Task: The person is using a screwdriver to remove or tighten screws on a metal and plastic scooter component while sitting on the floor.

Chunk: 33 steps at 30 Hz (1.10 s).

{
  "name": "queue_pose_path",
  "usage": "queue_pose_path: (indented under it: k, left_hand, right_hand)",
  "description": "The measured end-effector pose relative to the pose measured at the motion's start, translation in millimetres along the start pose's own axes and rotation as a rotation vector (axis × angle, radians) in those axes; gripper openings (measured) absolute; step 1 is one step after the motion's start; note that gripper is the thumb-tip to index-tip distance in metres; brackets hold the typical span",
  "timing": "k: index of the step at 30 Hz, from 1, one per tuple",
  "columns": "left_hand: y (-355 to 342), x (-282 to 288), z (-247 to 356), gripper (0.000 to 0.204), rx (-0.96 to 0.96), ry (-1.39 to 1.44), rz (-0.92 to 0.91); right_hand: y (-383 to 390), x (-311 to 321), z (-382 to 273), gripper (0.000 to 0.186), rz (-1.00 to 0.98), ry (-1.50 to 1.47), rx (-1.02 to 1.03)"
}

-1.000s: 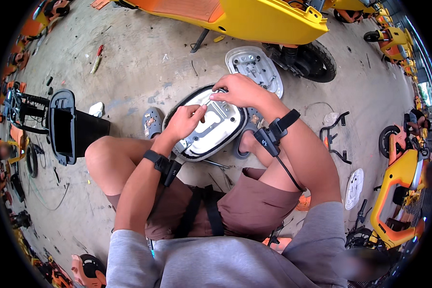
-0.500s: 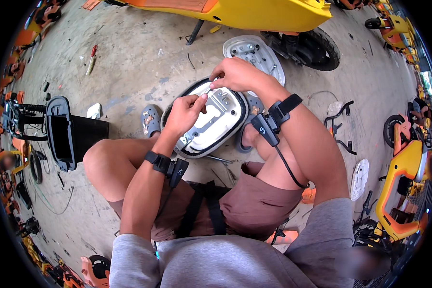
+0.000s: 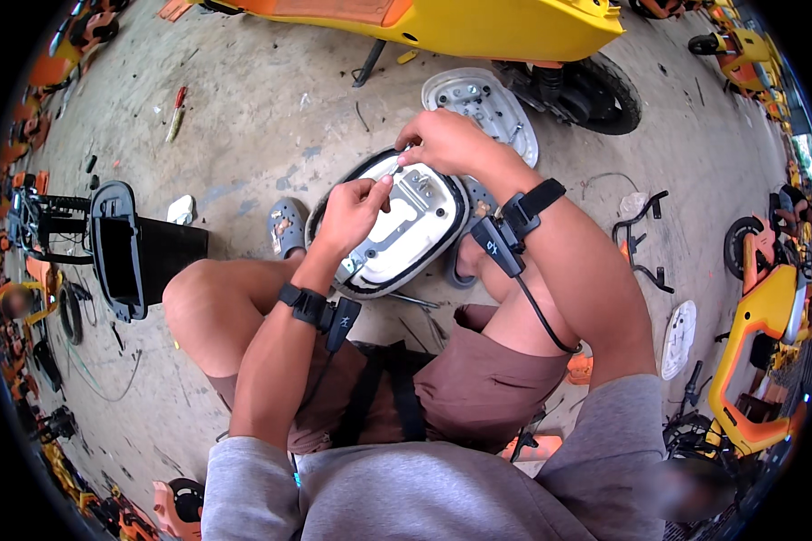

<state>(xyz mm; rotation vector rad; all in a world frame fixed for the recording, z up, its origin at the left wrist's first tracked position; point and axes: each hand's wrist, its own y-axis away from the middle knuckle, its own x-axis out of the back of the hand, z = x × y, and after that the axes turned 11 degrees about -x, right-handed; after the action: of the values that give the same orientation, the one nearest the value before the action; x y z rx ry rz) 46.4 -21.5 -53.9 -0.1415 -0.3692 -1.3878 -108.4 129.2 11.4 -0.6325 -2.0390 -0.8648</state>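
An upturned scooter seat (image 3: pixel 378 242), with a white underside and a dark padded rim, lies on the floor between my feet. Metal brackets (image 3: pixel 421 185) are fixed to it near its right end. Above its far edge, my left hand (image 3: pixel 356 212) pinches a small, thin metal piece (image 3: pixel 396 169) between thumb and fingers. My right hand (image 3: pixel 444 142) comes in from the right, its thumb and fingertips closed at the piece's upper end. The piece's exact kind is too small to make out, and my fingers partly cover it.
A second seat base (image 3: pixel 487 104) lies beyond my right hand, near a yellow scooter (image 3: pixel 514 27). To the left are a black bin-like box (image 3: pixel 167 250) and a red-handled screwdriver-like tool (image 3: pixel 179 108). A bent black handlebar (image 3: pixel 639 239) and a white panel (image 3: pixel 679 340) lie at right.
Both hands keep their pinch over the seat, almost unmoved. The whole view has shifted slightly.
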Motion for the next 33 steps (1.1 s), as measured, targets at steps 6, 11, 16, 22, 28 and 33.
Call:
queue_pose_path:
  k: [6,11,16,22,28,33]
  left_hand:
    - [0.2,-2.0,-1.9,0.054,0.009,-0.002,0.008]
    - [0.8,-3.2,-2.2,0.053,-0.011,0.015,0.011]
    - [4.0,-4.5,4.6,0.052,0.025,0.047,-0.012]
    - [5.0,-2.8,9.0,0.044,-0.059,-0.109,-0.078]
    - [10.8,-0.2,9.0,0.034,-0.349,-0.414,-0.252]
    - [12.1,-1.5,-1.2,0.026,-0.525,-0.464,-0.367]
  right_hand:
    - [-2.7,1.4,3.1,0.031,-0.017,-0.026,0.005]
    - [-2.0,3.1,2.1,0.029,-0.033,-0.041,-0.001]
    - [-3.1,3.3,4.1,0.027,-0.054,-0.041,0.017]
    - [-4.5,0.7,-1.5,0.026,-0.106,-0.07,0.056]
    - [12.1,11.2,-11.5,0.033,-0.169,0.059,0.065]
    - [23.9,19.7,-1.8,0.041,0.1,-0.182,0.018]
